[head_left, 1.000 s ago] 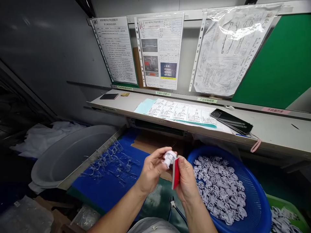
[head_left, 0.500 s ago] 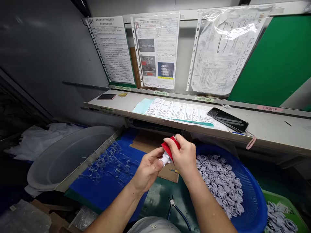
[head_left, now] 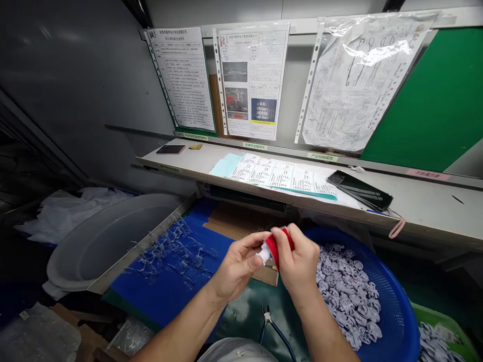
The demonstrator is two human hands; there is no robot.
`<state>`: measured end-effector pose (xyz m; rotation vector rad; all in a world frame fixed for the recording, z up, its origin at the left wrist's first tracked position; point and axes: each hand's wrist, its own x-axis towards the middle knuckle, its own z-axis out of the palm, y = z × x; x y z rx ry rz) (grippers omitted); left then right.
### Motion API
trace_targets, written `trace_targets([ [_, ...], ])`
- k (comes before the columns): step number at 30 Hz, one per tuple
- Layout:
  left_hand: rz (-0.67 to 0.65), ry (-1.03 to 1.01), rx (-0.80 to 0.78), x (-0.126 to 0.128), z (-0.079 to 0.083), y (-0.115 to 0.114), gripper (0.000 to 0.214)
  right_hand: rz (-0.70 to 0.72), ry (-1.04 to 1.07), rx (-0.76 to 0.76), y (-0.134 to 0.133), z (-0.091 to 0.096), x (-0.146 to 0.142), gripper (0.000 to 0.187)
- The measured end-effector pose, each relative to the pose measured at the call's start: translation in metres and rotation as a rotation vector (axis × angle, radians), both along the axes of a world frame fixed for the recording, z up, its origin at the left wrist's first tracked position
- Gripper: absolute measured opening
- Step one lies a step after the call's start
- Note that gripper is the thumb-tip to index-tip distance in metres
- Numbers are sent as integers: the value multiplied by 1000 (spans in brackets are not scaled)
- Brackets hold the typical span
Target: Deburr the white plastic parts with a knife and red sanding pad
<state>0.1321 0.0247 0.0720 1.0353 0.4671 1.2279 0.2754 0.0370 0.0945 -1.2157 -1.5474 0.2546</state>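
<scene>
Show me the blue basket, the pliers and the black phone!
Blue basket [head_left: 404, 322], head view, on its rim.
Pliers [head_left: 266, 317], head view, on the metal head.
Black phone [head_left: 358, 190], head view, on its glossy face.

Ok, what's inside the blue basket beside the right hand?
Small white plastic parts lie heaped in the blue basket; they cover its floor, so anything beneath cannot be seen.

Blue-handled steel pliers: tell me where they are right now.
In the head view, the blue-handled steel pliers lie on the green surface below the left hand and right hand, between the blue mat and the round blue plastic basket.
</scene>
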Motion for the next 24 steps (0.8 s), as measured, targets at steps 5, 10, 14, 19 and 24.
trace_targets([
  [5, 51, 55, 56, -1, 3, -2, 48, -8, -219, -73, 9, 28, -6, 47],
  [10, 79, -65, -54, -10, 0, -2, 43, 26, -40, -19, -12, -21, -13, 41],
  [14, 81, -68, -15, -13, -2, 1, 44, 54, 70, -12, -18, -48, -8, 44],
  [19, 63, 31, 33, -6, -3, -1, 45, 65, -23, 5, -2, -6, 1, 45],
  [24, -17, 112, 77, 0, -3, -6, 48, -16, -324, 14, 9, 32, -6, 49],
])
